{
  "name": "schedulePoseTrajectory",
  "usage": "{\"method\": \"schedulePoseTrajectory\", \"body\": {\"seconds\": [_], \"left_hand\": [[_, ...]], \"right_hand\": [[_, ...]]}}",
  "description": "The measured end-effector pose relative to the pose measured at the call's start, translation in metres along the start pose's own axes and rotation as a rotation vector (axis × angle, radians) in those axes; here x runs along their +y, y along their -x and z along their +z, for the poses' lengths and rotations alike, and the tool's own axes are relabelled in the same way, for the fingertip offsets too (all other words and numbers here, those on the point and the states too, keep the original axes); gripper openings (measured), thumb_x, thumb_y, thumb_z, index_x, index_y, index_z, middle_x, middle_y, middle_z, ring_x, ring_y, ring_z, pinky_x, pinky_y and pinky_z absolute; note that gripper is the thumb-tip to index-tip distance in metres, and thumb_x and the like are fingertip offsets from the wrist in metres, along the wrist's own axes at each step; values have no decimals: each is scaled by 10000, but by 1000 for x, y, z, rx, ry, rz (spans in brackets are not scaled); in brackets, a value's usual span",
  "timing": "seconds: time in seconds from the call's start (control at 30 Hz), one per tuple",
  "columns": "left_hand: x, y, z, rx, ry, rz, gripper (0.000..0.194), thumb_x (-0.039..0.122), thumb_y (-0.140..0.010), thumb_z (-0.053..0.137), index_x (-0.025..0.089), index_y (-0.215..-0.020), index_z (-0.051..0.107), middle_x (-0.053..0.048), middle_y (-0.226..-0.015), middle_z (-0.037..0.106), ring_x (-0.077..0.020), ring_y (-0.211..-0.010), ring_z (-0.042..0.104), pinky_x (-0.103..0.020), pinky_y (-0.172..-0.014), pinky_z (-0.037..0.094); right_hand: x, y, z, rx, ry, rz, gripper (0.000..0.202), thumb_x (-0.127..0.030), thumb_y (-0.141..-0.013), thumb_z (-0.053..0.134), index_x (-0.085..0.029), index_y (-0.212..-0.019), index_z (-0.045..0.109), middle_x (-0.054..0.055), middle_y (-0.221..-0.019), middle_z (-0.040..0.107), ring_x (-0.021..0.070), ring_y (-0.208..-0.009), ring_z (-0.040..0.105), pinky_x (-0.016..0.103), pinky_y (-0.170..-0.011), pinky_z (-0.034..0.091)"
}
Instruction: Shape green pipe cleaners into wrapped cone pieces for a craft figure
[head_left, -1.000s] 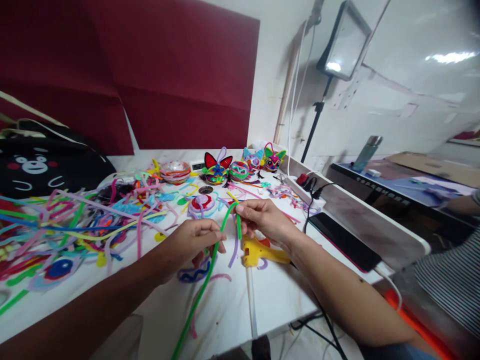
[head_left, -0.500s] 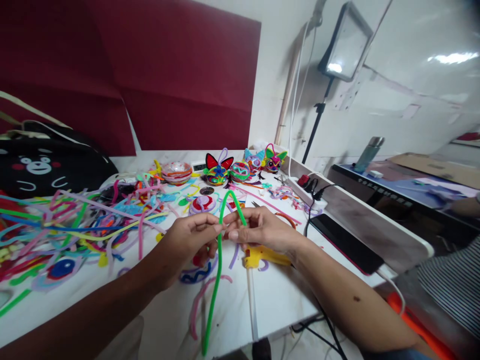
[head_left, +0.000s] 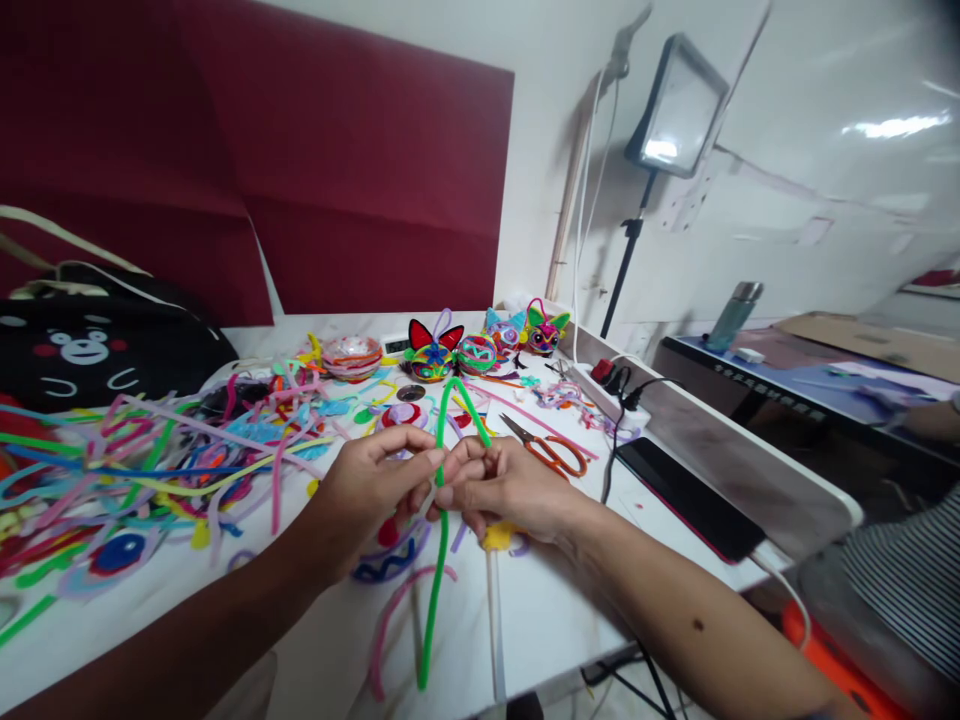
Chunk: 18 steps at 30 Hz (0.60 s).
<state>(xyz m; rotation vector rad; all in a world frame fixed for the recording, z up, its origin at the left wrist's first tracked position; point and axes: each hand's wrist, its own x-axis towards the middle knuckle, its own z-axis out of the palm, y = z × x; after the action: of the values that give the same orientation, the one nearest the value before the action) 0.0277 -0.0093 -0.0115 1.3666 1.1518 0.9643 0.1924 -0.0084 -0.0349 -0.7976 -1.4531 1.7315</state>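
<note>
A green pipe cleaner (head_left: 433, 620) is bent into a narrow upside-down V, its long leg hanging toward the table's front edge. My left hand (head_left: 382, 475) pinches the long leg between thumb and fingertips. Just beside it, my right hand (head_left: 514, 488) is closed on the same pipe cleaner, its thumb at the long leg and the short leg running down behind its fingers. Under my right hand lies a yellow glue gun (head_left: 498, 537), mostly hidden, with a pale glue stick (head_left: 495, 620) pointing toward me. Orange-handled scissors (head_left: 551, 448) rest just beyond that hand.
Loose pipe cleaners (head_left: 187, 460) heap up on the left by a black bag (head_left: 112, 350). Several colourful animal-head ornaments (head_left: 433, 360) stand at the back. To the right are a power strip (head_left: 611, 395) and a phone (head_left: 690, 498). A person's striped sleeve (head_left: 911, 580) shows far right.
My right hand has slid down and left along the pipe cleaner, now meeting its long leg just below my left fingertips. The scissors show more fully, and the glue gun is more covered.
</note>
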Motion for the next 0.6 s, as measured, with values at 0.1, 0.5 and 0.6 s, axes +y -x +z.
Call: {"method": "schedulePoseTrajectory", "body": {"seconds": [0.1, 0.5, 0.6], "left_hand": [[1, -2, 0, -5, -11, -12, 218, 343, -713, 671, 167, -775, 560, 71, -404, 482, -49, -338, 365, -133, -324, 256], [-3, 0, 0, -222, -118, -51, 230, 406, -786, 614, 188, -775, 543, 62, -415, 514, -53, -306, 309, -160, -319, 195], [-2, 1, 4, -197, -107, -91, 254, 421, -756, 636, 181, -763, 554, 71, -396, 480, -44, -307, 284, -150, -317, 180]], "right_hand": [[-1, 0, 0, 26, 14, -29, 334, -343, -634, 791, -176, -790, 548, -72, -503, 564, 49, -368, 437, 163, -373, 264], [-8, -3, -15, 220, -27, -164, 229, -347, -666, 750, -164, -684, 614, -66, -525, 461, 52, -462, 373, 190, -435, 235], [-6, -5, -16, 235, -18, -184, 215, -320, -652, 759, -156, -655, 619, -54, -536, 506, 58, -481, 409, 198, -463, 279]]}}
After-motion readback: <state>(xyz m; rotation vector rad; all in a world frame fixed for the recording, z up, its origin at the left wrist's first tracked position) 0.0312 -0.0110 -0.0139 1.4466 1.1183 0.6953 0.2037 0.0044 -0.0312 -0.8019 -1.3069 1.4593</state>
